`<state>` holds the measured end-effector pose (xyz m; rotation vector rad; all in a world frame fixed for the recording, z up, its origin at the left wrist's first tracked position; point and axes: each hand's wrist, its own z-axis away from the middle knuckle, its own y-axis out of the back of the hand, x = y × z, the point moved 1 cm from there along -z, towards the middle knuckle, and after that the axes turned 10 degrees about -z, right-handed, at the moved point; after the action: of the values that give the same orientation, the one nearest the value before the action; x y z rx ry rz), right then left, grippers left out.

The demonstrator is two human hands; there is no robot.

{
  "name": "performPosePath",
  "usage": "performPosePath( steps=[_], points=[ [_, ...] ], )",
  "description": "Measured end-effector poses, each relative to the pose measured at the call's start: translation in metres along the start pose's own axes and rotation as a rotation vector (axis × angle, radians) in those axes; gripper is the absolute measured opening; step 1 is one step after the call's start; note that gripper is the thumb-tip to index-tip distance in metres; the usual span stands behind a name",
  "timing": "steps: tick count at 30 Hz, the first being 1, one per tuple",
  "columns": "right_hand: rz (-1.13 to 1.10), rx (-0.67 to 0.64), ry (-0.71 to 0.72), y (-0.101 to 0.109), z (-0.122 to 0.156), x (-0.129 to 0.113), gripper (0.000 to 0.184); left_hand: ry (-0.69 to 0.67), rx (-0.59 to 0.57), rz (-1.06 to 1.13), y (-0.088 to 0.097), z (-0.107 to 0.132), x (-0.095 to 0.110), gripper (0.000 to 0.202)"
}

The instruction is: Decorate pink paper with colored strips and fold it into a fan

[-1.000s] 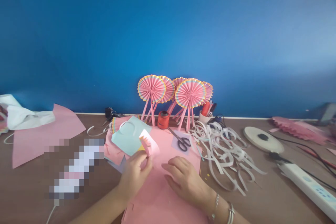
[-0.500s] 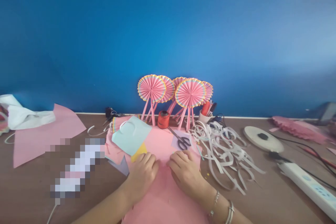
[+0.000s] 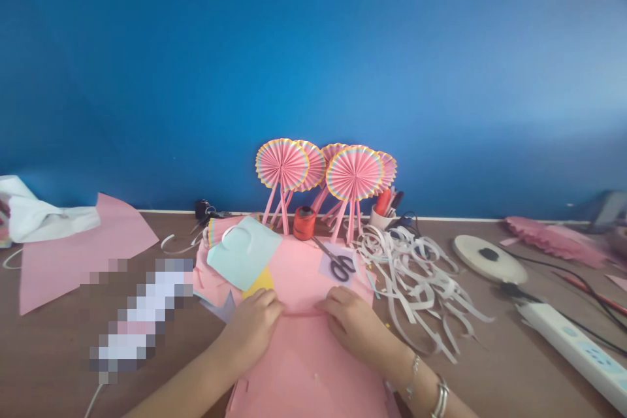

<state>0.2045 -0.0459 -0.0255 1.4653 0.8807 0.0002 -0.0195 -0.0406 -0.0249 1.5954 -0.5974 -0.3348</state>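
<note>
My left hand (image 3: pixel 257 323) and my right hand (image 3: pixel 353 325) are curled over a pink sheet of paper (image 3: pixel 313 372) directly in front of me. Fingers of both are closed on its far edge, where a narrow folded strip (image 3: pixel 301 315) shows between them; the fingertips are partly hidden. Just beyond the hands lie a yellow paper piece (image 3: pixel 259 284), a light blue paper (image 3: pixel 245 251) and dark-handled scissors (image 3: pixel 337 264). A red spool of thread (image 3: pixel 304 223) stands behind the scissors.
Several pleated pink paper fans (image 3: pixel 355 173) stand against the blue partition (image 3: pixel 313 65). Curled white strips (image 3: pixel 416 281) are heaped right of the hands. Further right are a round white device (image 3: pixel 490 260) and a power strip (image 3: pixel 573 346). Pink paper (image 3: pixel 73 261) lies left.
Both hands have moved slightly apart along the paper's far edge, the left hand leftward. More of the folded strip shows between them.
</note>
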Motion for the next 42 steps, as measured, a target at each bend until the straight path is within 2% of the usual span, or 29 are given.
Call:
performPosePath(
  steps=[6, 11, 14, 20, 30, 42],
  points=[
    [-0.074, 0.023, -0.027, 0.0, -0.002, 0.004, 0.037, 0.061, 0.025, 0.171, -0.003, -0.003, -0.007, 0.038],
    [-0.107, 0.126, -0.056, -0.001, -0.006, 0.006, 0.022, 0.088, 0.084, 0.251, -0.01, -0.006, -0.012, 0.032],
    [-0.116, 0.143, -0.096, -0.002, -0.01, 0.009, 0.016, 0.105, 0.107, 0.286, -0.01, -0.007, -0.012, 0.025],
    [-0.135, 0.153, -0.106, -0.007, -0.013, 0.015, 0.017, 0.113, 0.086, 0.269, -0.009, -0.009, -0.011, 0.023],
    [-0.101, 0.161, -0.15, -0.012, -0.014, 0.018, 0.017, 0.094, 0.123, 0.258, -0.018, -0.01, -0.015, 0.025],
    [-0.071, 0.18, -0.141, -0.011, -0.014, 0.017, 0.017, 0.087, 0.101, 0.262, -0.011, -0.009, -0.012, 0.025]
  ],
)
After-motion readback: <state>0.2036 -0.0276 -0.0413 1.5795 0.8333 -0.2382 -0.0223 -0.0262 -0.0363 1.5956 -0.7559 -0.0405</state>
